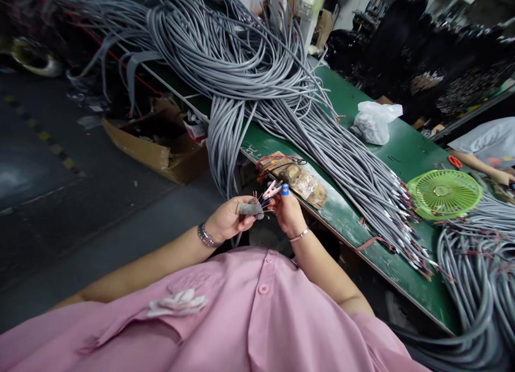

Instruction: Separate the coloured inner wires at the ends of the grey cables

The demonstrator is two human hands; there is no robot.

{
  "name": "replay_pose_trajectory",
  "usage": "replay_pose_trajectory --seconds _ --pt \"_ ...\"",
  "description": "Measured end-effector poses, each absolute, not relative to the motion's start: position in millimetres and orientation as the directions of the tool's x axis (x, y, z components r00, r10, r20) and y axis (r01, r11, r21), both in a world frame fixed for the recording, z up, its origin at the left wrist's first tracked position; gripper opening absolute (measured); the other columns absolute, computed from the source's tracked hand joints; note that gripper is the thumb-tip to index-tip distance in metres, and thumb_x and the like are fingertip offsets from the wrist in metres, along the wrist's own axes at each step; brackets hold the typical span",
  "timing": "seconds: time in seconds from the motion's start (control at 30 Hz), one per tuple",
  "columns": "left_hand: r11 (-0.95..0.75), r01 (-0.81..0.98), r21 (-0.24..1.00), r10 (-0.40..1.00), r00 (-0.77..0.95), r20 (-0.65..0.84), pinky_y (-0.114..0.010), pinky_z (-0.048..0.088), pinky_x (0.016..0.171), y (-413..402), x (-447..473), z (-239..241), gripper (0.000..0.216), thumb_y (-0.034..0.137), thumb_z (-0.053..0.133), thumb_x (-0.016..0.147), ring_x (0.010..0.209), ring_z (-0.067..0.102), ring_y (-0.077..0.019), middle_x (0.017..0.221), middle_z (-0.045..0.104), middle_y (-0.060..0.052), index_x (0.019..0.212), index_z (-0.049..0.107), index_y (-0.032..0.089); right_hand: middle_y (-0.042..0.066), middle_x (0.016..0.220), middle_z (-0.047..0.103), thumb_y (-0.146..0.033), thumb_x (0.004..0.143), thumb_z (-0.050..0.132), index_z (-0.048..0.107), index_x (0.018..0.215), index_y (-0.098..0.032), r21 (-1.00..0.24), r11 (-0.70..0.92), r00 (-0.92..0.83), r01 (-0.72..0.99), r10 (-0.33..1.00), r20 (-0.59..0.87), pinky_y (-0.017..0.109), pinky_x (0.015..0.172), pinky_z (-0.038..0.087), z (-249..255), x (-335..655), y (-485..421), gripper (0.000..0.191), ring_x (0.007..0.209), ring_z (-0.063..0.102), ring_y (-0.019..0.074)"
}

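Observation:
My left hand (230, 217) is closed round the end of a grey cable (250, 208), held in front of my pink shirt. Thin coloured wires (262, 199) fan out of the cable's stripped end. My right hand (286, 210) pinches at those wires with a small metal tool (272, 189); one of its fingers wears a blue cap (285, 189). Both hands hover just off the near edge of the green table (346, 101). A wristwatch is on my left wrist and a thin bracelet on my right.
Large bundles of grey cables (249, 71) cover the table and hang over its edge. A brown worn block (300, 177), a white plastic bag (374, 122) and a green fan grille (444, 193) lie on the table. An open cardboard box (156, 141) sits on the floor. Another person's arm (486, 170) rests at right.

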State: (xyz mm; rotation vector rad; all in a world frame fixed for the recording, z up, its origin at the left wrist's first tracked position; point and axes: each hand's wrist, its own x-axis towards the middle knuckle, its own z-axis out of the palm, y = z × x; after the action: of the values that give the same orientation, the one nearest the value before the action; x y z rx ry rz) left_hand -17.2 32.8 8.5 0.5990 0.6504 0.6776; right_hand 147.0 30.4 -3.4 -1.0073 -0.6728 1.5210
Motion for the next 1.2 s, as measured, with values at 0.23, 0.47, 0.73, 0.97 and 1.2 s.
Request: replay_pose_trajectory --seconds 0.23,0.47,0.73,0.97,1.2 --pt "0.645 -0.385 0.66 0.724 0.585 -0.366 -0.017 0.021 0.03 31 -13 5 0.016 0.024 0.072 0.062 0.027 0.034 -0.0052 0.039 0.051 0.001 0.067 0.061 0.013 0.0 0.072 0.059 -0.057 0.076 0.067 0.064 0.084 -0.018 -0.707 -0.264 -0.043 -0.655 0.948 -0.315 0.021 0.057 0.046 -4 141 37 0.039 0.059 0.047 0.0089" --pt "0.658 -0.383 0.649 0.71 0.602 -0.365 -0.017 0.021 0.03 30 -13 -5 0.014 0.024 0.07 0.064 0.027 0.035 -0.0053 0.04 0.051 0.001 0.069 0.061 0.013 0.0 0.071 0.059 -0.052 0.074 0.071 0.064 0.082 -0.017 -0.665 -0.23 0.011 -0.711 0.941 -0.337 0.022 0.057 0.045 -5 136 40 0.037 0.058 0.047 0.0091" --pt "0.663 -0.365 0.653 0.702 0.607 -0.373 -0.017 0.02 0.03 29 -13 -7 0.014 0.024 0.068 0.065 0.027 0.034 -0.005 0.041 0.051 0.001 0.07 0.061 0.013 0.001 0.071 0.061 -0.058 0.075 0.067 0.061 0.081 -0.018 -0.674 -0.246 0.022 -0.697 0.931 -0.363 0.022 0.053 0.044 -5 135 38 0.041 0.058 0.05 0.0106" --pt "0.637 -0.353 0.685 0.724 0.578 -0.375 -0.017 0.02 0.03 24 -15 2 0.013 0.023 0.069 0.064 0.026 0.032 -0.0048 0.037 0.049 0.001 0.067 0.061 0.014 0.002 0.079 0.063 -0.068 0.08 0.053 0.063 0.089 -0.02 -0.65 -0.347 -0.157 -0.676 0.93 -0.334 0.021 0.054 0.045 0 139 33 0.049 0.061 0.052 0.0107" --pt "0.526 -0.304 0.794 0.798 0.501 -0.336 -0.017 0.02 0.031 13 -23 4 0.017 0.027 0.071 0.068 0.028 0.033 -0.0044 0.039 0.051 0.001 0.067 0.06 0.014 0.001 0.082 0.063 -0.053 0.076 0.069 0.063 0.086 -0.018 -0.68 -0.314 -0.158 -0.663 0.946 -0.283 0.019 0.057 0.048 4 142 26 0.037 0.063 0.053 0.0085"
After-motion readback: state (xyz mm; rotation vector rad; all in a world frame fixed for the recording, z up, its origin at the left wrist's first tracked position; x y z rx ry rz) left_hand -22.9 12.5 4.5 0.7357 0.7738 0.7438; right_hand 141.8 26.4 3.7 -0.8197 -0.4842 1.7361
